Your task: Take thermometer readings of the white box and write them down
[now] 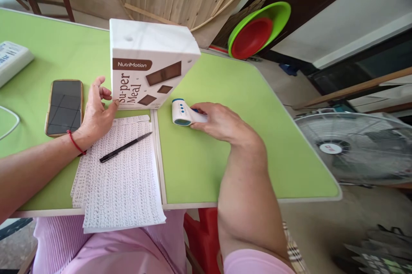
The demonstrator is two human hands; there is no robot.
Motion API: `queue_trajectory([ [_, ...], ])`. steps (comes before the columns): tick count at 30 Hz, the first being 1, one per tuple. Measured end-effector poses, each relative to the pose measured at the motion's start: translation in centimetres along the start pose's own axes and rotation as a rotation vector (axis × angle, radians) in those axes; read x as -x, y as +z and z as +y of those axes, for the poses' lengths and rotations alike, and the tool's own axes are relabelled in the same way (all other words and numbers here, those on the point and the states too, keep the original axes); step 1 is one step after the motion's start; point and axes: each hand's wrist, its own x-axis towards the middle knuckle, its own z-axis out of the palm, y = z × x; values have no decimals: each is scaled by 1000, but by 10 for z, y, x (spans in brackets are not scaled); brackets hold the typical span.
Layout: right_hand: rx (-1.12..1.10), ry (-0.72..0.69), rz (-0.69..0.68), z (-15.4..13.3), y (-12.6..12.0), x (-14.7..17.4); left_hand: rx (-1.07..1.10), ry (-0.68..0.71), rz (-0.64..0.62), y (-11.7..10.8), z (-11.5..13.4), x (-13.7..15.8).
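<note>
Nearest us, sheets of handwritten paper [122,192] reach past the near edge of the green table [199,171], a black pen [125,147] lying slantwise across them. Farther in, roughly midway between the near and far edges, we find a white and blue infrared thermometer [182,113]. Our right hand [222,119] is wrapped around its handle, the head pointing left; whether its underside touches the tabletop, we cannot tell.

It looks like light, rigid plastic, smooth enough to slip a little. The handle seems the place to hold; the small screen and buttons on the head are best left free of pressure, and a fall could crack it.

Our left hand [96,113] is relaxed, fingers half curled and gripping nothing we can see, its thumb at the lower left corner of an upright white box [154,72]. The box looks like thin card, light and easily dented, so we would take it by its stiffer side edges. Left of that hand, toward the table's left edge, lies a dark-screened phone [66,104].
</note>
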Motion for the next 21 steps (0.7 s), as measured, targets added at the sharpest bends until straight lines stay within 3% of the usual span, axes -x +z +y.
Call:
queue_trajectory([
  [3, 78, 40, -31, 1, 5, -2, -68, 118, 87, -1, 15, 2],
  [6, 136, 33, -19, -3, 3, 2, -112, 208, 88, -2, 35, 6],
  [11, 1, -250, 232, -34, 3, 14, -217, 271, -20, -3, 58, 11],
  [13, -115, -468, 156, -56, 13, 17, -266, 256, -125, -3, 61, 11],
  [15, -96, -619, 73, -77, 27, 18, -325, 249, -235, -3, 60, 12],
  [18, 26, -716, -1, -97, 43, 18, -444, 269, -370, -2, 57, 11],
  [21, 51, -756, -82, -95, 41, 17, -576, 254, -484, -1, 57, 12],
])
